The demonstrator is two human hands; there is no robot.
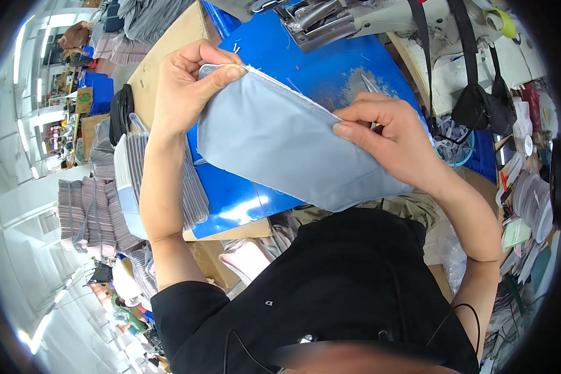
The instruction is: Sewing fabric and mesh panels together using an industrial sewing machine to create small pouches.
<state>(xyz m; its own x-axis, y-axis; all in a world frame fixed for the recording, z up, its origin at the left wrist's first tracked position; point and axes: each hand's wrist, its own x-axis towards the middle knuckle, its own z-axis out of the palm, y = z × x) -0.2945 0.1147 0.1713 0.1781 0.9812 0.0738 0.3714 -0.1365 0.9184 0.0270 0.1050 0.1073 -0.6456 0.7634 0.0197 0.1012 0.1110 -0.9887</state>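
A light grey-blue fabric piece [274, 149] with a stitched seam and some white threads along its upper edge is held up slantwise over a blue work surface [255, 43]. My left hand [193, 87] pinches its upper-left corner between thumb and fingers. My right hand [380, 134] grips the same edge further right and lower, thumb on top. A pointed silver tool, apparently snips [368, 83], shows just behind my right fingers; whether that hand also holds it I cannot tell.
A sewing machine [336, 19] spans the top. Black straps [464, 93] hang at right, above a basin of scraps [449, 151]. Stacked grey fabric pieces [137, 181] lie at left, thread cones [530, 199] at far right. A distant person [128, 315] shows at lower left.
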